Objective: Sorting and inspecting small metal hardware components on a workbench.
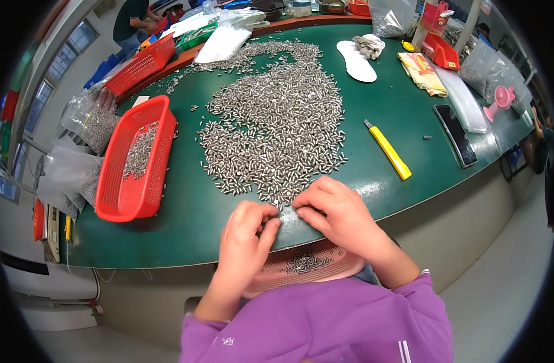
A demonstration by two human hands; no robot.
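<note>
A large heap of small silvery metal pins is spread over the green table, narrowing to a point at its near edge. At that point my left hand rests with fingers loosely curled, thumb tip apart from the forefinger. My right hand faces it from the other side, fingers bent and thumb a little apart from the forefinger. A few pins lie between the fingertips of both hands; I see none gripped. Under the table edge, in front of my body, a pink basket has more dark pins in it.
A red basket partly filled with pins stands left of the heap, beside bulging clear bags. To the right lie a yellow utility knife, a phone and a white insole-shaped sheet. Another person works at the far left.
</note>
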